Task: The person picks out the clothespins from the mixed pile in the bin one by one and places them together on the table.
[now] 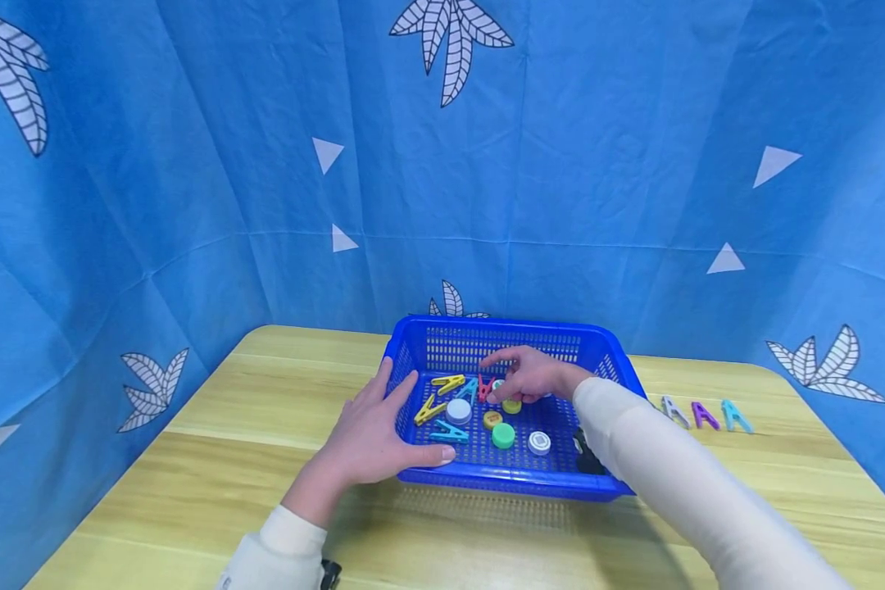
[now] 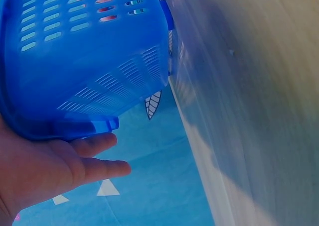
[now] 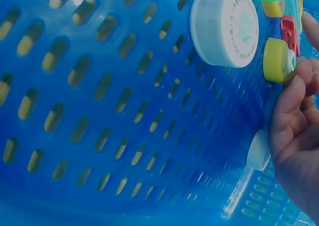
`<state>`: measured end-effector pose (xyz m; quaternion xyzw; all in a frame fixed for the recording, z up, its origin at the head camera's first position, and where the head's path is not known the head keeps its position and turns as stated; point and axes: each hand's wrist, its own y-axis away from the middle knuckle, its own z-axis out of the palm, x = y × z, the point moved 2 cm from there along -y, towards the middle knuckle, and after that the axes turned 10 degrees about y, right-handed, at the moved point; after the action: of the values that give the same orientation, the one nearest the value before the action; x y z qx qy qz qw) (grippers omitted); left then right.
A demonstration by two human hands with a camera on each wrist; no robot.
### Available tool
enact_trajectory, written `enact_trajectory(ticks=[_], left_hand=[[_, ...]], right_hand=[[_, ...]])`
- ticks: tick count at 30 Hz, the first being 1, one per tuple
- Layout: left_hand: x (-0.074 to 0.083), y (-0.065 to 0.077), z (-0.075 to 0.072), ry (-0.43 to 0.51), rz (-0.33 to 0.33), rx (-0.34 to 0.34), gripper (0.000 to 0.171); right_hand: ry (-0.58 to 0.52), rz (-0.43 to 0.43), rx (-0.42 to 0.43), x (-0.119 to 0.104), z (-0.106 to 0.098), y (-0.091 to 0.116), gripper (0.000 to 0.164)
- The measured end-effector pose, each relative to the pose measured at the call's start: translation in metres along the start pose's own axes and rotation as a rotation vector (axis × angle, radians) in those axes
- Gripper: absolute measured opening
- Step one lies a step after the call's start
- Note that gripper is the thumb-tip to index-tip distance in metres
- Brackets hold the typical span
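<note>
A blue plastic basket [image 1: 509, 475] holds clothespins and bottle caps. My left hand [image 1: 369, 436] lies spread against its left rim, thumb over the near edge; the left wrist view shows the fingers [image 2: 102, 169] straight outside the wall. Inside, my right hand [image 1: 537, 375] is over the caps, its index finger stretched out and its thumb close to a red clothespin [image 1: 484, 389]. Nothing shows pinched between them. Around it lie a yellow cap [image 3: 275, 60], a white cap [image 3: 224, 27], a green cap [image 1: 503, 436], yellow clothespins [image 1: 429, 410] and blue clothespins [image 1: 450, 432].
Right of the basket, a grey clothespin [image 1: 674, 411], a purple clothespin [image 1: 705, 415] and a light blue clothespin [image 1: 737, 416] lie in a row on the wooden table [image 1: 288, 385]. A black object [image 1: 588, 459] sits in the basket's right corner, partly behind the sleeve. A blue curtain [image 1: 487, 180] hangs behind.
</note>
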<state>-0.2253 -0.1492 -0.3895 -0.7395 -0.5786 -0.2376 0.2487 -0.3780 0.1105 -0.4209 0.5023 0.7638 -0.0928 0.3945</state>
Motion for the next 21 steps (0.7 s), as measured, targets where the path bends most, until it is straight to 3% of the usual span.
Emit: enact_trajectory(ticks=[13,21], left_hand=[[0.0007,-0.0012,-0.0008,0.009,0.001,0.003,0.118],[-0.0008,-0.0003,0.0010,0.011,0.005,0.006,0.121]], right_hand=[[0.133,-0.066,0.027,-0.0026,0.0025,-0.0051,0.060],[0.214,-0.115,0.103,0.0001,0.0090,-0.0090,0.056]])
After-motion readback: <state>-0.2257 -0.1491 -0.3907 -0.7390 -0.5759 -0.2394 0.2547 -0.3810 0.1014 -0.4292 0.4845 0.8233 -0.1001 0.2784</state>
